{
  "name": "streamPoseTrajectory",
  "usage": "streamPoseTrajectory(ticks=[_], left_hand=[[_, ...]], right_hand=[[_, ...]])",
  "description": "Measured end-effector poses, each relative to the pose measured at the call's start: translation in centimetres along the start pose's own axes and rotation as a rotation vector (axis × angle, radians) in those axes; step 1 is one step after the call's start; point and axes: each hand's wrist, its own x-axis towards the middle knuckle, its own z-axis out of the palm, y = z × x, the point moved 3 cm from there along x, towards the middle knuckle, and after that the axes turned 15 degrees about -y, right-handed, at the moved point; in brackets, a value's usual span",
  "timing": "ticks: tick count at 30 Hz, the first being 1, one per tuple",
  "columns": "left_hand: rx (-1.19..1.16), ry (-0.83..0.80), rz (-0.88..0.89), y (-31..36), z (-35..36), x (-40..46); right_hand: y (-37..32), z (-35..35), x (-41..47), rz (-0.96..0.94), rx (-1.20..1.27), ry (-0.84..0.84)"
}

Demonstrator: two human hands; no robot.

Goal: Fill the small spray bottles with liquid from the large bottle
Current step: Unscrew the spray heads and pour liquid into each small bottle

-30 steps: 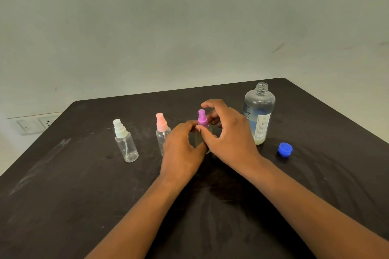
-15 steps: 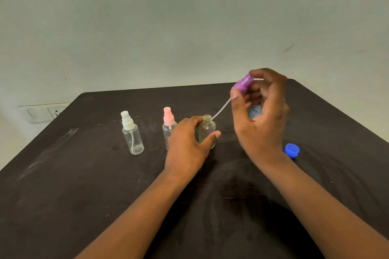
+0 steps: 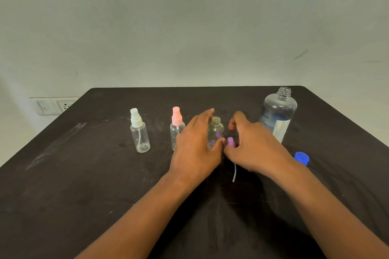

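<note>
Three small bottles stand left of the large bottle [image 3: 277,115]: the white-topped bottle [image 3: 140,135] and pink-topped bottle [image 3: 176,130] are capped and look empty. The left hand [image 3: 195,149] curls around the open bottle [image 3: 215,130]; the right hand [image 3: 252,147] pinches its purple sprayer [image 3: 231,142] low beside it. Nothing poured yet.

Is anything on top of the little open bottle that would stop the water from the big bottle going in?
Nothing visible covers it. The little open bottle has a bare neck; its purple sprayer is down at the table under the right hand. The big bottle is uncapped too; its blue cap lies aside.
</note>
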Motion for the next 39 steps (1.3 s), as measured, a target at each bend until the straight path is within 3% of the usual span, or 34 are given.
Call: streamPoseTrajectory(ticks=[8, 17, 21, 25, 27, 30, 39], left_hand=[[0.015, 0.036, 0.074, 1.2, -1.1, -0.6], [0.038, 0.455, 0.237, 2.9, -6.1, -1.9], [-0.023, 0.468, 0.156, 0.5, -8.5, -1.9], [-0.036, 0.309, 0.085, -2.8, -7.8, -2.5], [-0.055, 0.250, -0.027, -3.5, -7.0, -2.7], [-0.032, 0.204, -0.130, -3.8, -6.6, -2.4], [-0.069, 0.121, -0.190, -4.6, -5.6, -2.1]], right_hand=[[-0.3, 0.6, -0.5, 0.013, -0.068, -0.214], [-0.3, 0.1, -0.8, -0.025, -0.046, -0.196], [-0.8, -0.5, -0.6, -0.080, 0.062, -0.029], [-1.5, -0.7, -1.0, -0.276, 0.243, 0.454], [-2.1, -0.7, -1.5, -0.384, 0.274, 0.598], [-2.5, -0.5, -1.9, -0.475, 0.306, 0.655], [-3.0, 0.2, -2.1, -0.538, 0.286, 0.635]])
